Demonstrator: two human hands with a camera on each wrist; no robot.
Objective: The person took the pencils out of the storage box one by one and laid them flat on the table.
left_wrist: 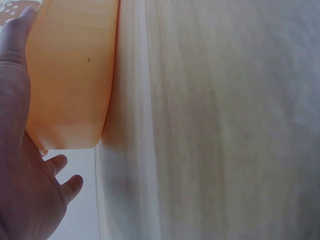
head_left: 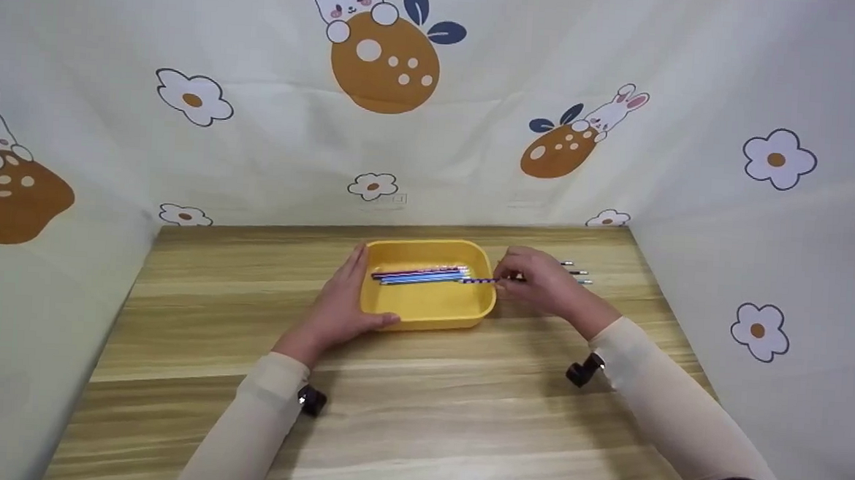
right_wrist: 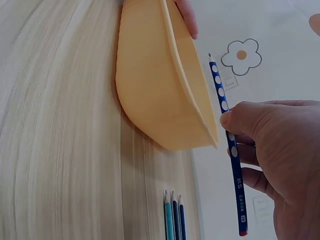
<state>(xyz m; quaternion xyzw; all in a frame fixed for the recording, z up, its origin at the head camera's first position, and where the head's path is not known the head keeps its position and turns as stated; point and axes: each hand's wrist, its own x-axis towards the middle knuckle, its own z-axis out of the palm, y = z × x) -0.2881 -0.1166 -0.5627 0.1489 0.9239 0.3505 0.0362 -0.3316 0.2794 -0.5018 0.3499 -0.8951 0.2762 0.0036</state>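
Note:
A yellow plastic box (head_left: 423,319) stands on the table with several red and blue pencils (head_left: 422,276) lying inside. My left hand (head_left: 336,307) rests against its left end, fingers along that end and thumb by the near side; the left wrist view shows this thumb extended along the box wall (left_wrist: 75,75). At the box's right rim, my right hand (head_left: 535,278) pinches a dark blue pencil (right_wrist: 238,180) with white dots, its sharpened tip pointing over the box. Several more pencils (right_wrist: 175,220) lie on the table beneath and beyond the right hand, partly hidden by it in the head view.
The wood-grain table (head_left: 418,415) is bordered by pale curtains (head_left: 468,162) printed with rabbits and flowers at the back and both sides. Small black devices sit on the left wrist (head_left: 311,401) and the right wrist (head_left: 584,370).

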